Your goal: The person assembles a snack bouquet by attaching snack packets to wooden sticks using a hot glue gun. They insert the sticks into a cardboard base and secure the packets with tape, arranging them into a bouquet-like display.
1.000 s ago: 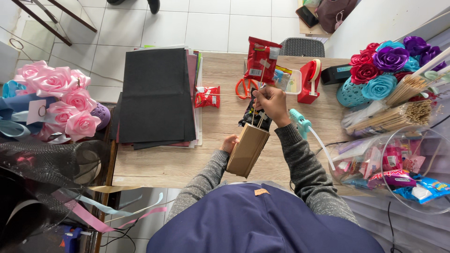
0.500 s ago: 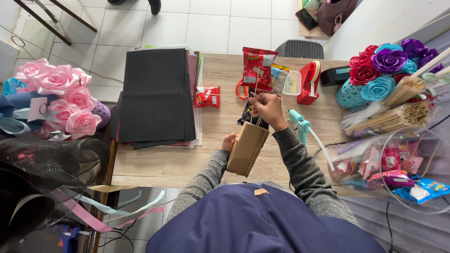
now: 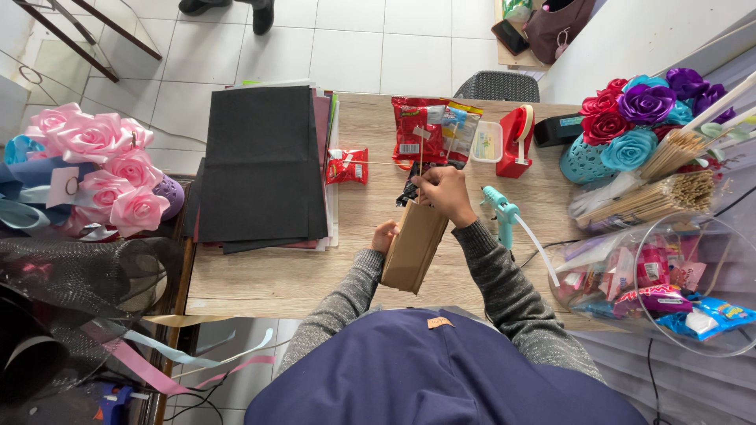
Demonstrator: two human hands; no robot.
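My left hand (image 3: 384,235) grips the left side of a brown paper bag (image 3: 413,246) held tilted over the wooden table (image 3: 260,275). My right hand (image 3: 446,194) is at the bag's open top, pinching thin wooden sticks (image 3: 420,161) that rise from the bag with red snack packets (image 3: 427,127) fixed to their upper ends. A dark packet (image 3: 409,191) peeks out at the bag's mouth, partly hidden by my right hand.
A stack of black paper sheets (image 3: 260,165) lies to the left, a small red packet (image 3: 346,166) beside it. A teal glue gun (image 3: 502,208), red tape dispenser (image 3: 516,142), paper roses (image 3: 642,106), skewer bundles (image 3: 657,197) and a clear bowl of sweets (image 3: 669,287) stand right. Pink roses (image 3: 98,169) sit far left.
The snack packets on sticks have shifted slightly left and settled lower above the bag. My right hand has stayed at the bag's mouth; my left hand keeps its grip.
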